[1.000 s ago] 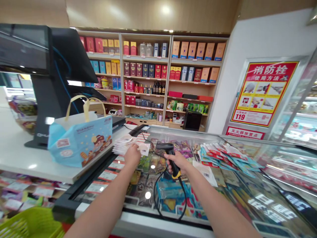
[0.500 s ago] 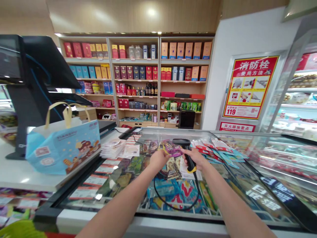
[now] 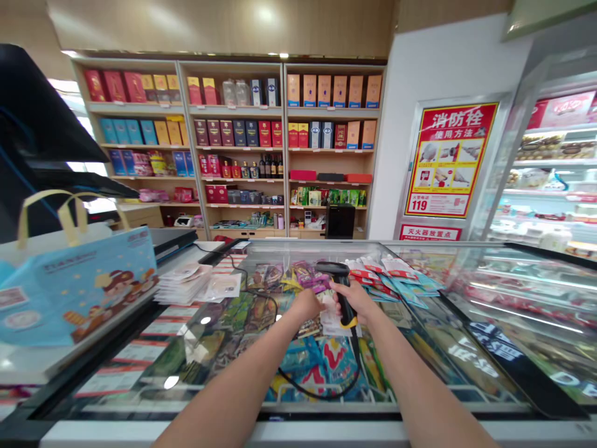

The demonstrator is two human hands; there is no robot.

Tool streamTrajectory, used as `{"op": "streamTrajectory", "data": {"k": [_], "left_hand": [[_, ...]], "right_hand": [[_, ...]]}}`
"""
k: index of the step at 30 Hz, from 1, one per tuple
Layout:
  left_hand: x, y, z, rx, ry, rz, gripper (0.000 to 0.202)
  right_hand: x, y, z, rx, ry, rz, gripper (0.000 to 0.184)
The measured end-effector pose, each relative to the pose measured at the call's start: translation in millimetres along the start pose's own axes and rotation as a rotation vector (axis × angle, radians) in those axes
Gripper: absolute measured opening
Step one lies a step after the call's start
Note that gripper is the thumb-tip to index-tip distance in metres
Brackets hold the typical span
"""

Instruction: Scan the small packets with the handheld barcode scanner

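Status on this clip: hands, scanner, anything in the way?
Right hand gripping scanner. Left hand beside white packet, contact unclear. Scanner above glass top. Possible snag: cable looped between forearms.

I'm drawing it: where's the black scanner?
In the head view, the scanner is right of centre, in the right hand, left of red-and-blue packets.

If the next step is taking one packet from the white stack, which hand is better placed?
Probably the left hand: it is nearer to the white stack, though whether it holds something is unclear. The right hand grips the black scanner and is farther away.
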State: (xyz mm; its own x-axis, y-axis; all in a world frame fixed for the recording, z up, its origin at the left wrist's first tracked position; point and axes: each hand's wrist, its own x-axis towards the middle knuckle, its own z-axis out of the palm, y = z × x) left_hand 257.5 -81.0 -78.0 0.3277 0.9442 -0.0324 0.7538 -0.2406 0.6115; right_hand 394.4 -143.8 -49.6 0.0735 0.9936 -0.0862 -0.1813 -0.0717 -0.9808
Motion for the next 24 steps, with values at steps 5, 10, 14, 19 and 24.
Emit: {"op": "streamTrajectory", "data": {"k": [5, 10, 14, 19, 24], "left_hand": [[-19.4, 7.6, 2.3, 0.045, -0.043, 0.061, 0.032], [-19.3, 3.5, 7.1, -0.089, -0.175, 0.042, 0.028], [-7.1, -7.2, -0.3, -0.403, -0.187, -0.017, 0.021], [18.1, -29.0, -20.0, -0.885, 0.200, 0.027, 0.020], [39.0, -55.1, -26.0, -0.868, 0.702, 0.081, 0.022]], "right_hand": [[-1.4, 0.7, 0.7, -0.063, 0.027, 0.036, 0.030], [-5.3, -1.3, 4.9, -0.034, 0.043, 0.026, 0.029], [-5.0, 0.8, 4.5, -0.017, 0.050, 0.037, 0.028], [-5.3, 3.3, 4.5, 0.010, 0.030, -0.019, 0.033], [-6.6, 6.8, 9.4, -0.015, -0.008, -0.028, 0.039]]}}
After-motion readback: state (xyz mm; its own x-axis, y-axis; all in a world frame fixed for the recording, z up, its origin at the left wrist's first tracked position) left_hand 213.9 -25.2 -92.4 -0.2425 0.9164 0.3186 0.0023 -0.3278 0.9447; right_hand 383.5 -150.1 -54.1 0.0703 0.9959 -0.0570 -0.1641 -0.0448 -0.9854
